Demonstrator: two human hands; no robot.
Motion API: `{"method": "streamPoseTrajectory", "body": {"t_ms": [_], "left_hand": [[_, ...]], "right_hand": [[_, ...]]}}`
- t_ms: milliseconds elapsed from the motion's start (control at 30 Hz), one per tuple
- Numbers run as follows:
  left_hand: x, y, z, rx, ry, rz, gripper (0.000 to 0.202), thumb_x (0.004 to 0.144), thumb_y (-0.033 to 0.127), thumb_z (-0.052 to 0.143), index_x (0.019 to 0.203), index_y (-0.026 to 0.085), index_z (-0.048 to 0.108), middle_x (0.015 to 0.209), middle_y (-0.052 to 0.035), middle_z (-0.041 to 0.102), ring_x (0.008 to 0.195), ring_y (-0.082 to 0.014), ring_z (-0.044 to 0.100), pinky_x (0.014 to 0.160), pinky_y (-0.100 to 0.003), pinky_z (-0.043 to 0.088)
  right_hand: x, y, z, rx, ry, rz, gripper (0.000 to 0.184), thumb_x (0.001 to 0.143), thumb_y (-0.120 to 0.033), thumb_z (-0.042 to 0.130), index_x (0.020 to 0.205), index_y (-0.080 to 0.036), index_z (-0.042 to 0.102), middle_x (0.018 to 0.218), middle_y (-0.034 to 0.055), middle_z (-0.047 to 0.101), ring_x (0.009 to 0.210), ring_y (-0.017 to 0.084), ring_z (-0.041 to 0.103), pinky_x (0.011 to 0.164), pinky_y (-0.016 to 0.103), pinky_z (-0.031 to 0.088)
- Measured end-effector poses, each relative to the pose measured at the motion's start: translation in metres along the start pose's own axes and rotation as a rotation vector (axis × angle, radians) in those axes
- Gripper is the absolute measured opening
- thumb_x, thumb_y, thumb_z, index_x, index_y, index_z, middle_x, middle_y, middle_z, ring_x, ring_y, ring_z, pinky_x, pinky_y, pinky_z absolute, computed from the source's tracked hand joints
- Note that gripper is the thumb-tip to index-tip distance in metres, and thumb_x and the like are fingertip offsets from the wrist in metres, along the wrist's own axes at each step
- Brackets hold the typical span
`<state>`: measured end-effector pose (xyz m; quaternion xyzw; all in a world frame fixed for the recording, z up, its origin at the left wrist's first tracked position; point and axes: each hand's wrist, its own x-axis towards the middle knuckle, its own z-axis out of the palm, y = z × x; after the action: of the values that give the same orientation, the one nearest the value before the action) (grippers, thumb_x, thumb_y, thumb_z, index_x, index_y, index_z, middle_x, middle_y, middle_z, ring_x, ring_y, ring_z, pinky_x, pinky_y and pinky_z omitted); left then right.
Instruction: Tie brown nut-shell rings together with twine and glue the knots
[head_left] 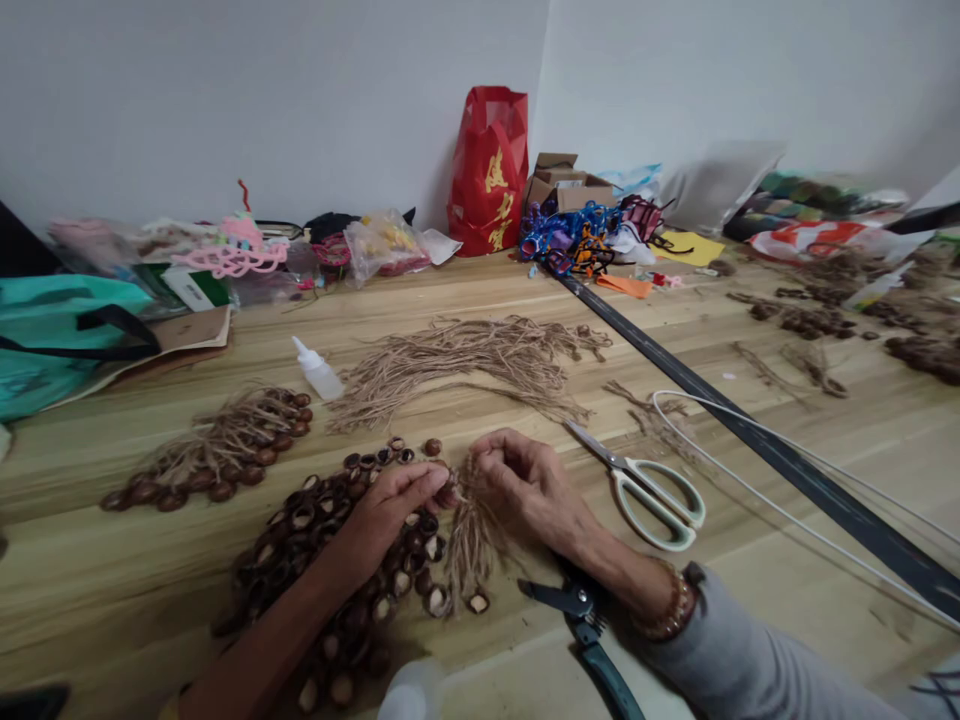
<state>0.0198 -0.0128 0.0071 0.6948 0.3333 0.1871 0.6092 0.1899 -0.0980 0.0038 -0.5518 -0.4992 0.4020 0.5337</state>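
My left hand (pixel 401 502) is closed, thumb and fingers pinching a small brown nut shell at the near edge of the shell pile. Close beside it, my right hand (pixel 529 485) pinches a thin strand of jute twine. A bunch of twine strands (pixel 471 545) lies below and between my hands. Many dark brown open nut shells (pixel 300 540) with pale insides are heaped under and around my left forearm. Cut lengths of twine (pixel 465 365) are spread beyond my hands. To the left lies a row of shells with twine attached (pixel 217 450).
Scissors (pixel 645 485) with pale handles lie right of my right hand, and dark-handled pruning shears (pixel 589 630) lie under my right wrist. A small white glue bottle (pixel 318 370) lies near the twine. A white cable (pixel 750 485) crosses the right side. A red bag (pixel 489 180) stands by the wall.
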Motion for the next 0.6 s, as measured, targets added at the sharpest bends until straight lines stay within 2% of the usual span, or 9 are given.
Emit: {"method": "streamPoseTrajectory", "body": {"t_ms": [133, 233, 433, 600], "left_hand": [[0.0001, 0.0026, 0.0014, 0.004, -0.033, 0.008, 0.021, 0.082, 0.033, 0.057, 0.074, 0.016, 0.066, 0.072, 0.0004, 0.063, 0.073, -0.0162, 0.055, 0.071, -0.024, 0.041], [0.0000, 0.0029, 0.0025, 0.023, -0.058, 0.015, 0.018, 0.079, 0.032, 0.060, 0.077, 0.015, 0.066, 0.077, -0.0005, 0.065, 0.078, -0.0173, 0.056, 0.074, -0.025, 0.042], [-0.0011, 0.0013, 0.0036, 0.087, -0.051, 0.023, 0.019, 0.077, 0.033, 0.061, 0.079, 0.015, 0.065, 0.079, -0.0015, 0.065, 0.081, -0.0195, 0.057, 0.074, -0.027, 0.042], [-0.0008, 0.0025, 0.0040, 0.116, 0.040, 0.024, 0.025, 0.082, 0.036, 0.054, 0.074, 0.016, 0.065, 0.073, -0.0004, 0.063, 0.076, -0.0185, 0.056, 0.073, -0.027, 0.042]], "right_hand": [[-0.0026, 0.0023, 0.0014, -0.120, -0.069, -0.096, 0.028, 0.080, -0.026, 0.068, 0.106, -0.017, 0.062, 0.085, 0.0009, 0.058, 0.074, 0.014, 0.055, 0.065, 0.025, 0.044], [-0.0041, 0.0026, 0.0021, -0.231, -0.136, -0.179, 0.031, 0.080, -0.020, 0.068, 0.111, -0.020, 0.064, 0.092, 0.0031, 0.060, 0.080, 0.015, 0.058, 0.069, 0.026, 0.046], [-0.0047, 0.0034, 0.0017, -0.332, -0.140, -0.247, 0.018, 0.082, -0.015, 0.065, 0.100, -0.019, 0.066, 0.092, 0.0039, 0.063, 0.084, 0.016, 0.060, 0.074, 0.027, 0.046], [-0.0053, 0.0004, 0.0018, -0.349, -0.107, -0.203, 0.014, 0.080, -0.014, 0.064, 0.093, -0.018, 0.063, 0.086, 0.0015, 0.063, 0.078, 0.015, 0.059, 0.070, 0.026, 0.045]]}}
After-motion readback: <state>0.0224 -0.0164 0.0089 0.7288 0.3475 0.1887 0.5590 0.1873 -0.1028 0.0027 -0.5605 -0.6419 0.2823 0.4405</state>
